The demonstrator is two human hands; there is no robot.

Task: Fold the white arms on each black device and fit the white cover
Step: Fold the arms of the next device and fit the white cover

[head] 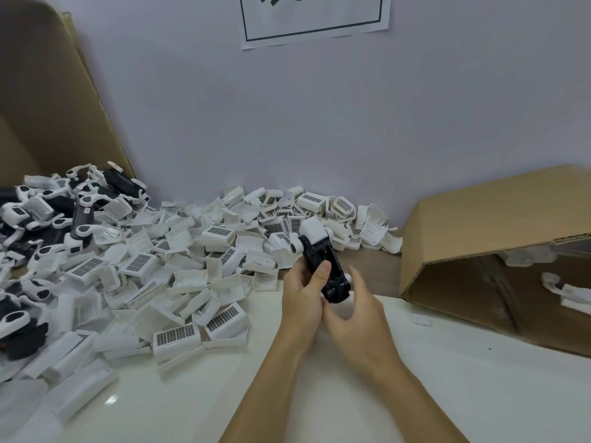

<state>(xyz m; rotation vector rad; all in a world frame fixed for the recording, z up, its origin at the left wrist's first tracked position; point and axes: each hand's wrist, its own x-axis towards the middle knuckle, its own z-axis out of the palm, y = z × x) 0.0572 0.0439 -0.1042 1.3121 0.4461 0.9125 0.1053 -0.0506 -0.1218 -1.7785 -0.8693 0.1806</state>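
Head view: left hand (302, 297) grips black device (324, 268), matte plastic, white cover (314, 230) at its 12 o'clock end.
Right hand (355, 310), fingers loosely curled, touches its lower end; ribbed white covers (179, 266) heaped at 9 o'clock.

sign (315, 17): top cut off by frame edge; only bottoms of dark characters showed, unreadable.
box (499, 225): right side ran out of frame; inside dim, white parts (572, 294) in it blurred, type unclear.
cardboard (41, 100): left & top cut by edge.
device (323, 260): lower end partly behind left hand (302, 295) thumb; white bit by right hand (358, 310) fingertips mostly hidden.
right hand: finger contact w/ device couldn't be told.
pile (153, 276): left & bottom-left cut off; near-edge pieces smeared.
scrap (422, 319): too small to ID.
forearms: cut at bottom edge.
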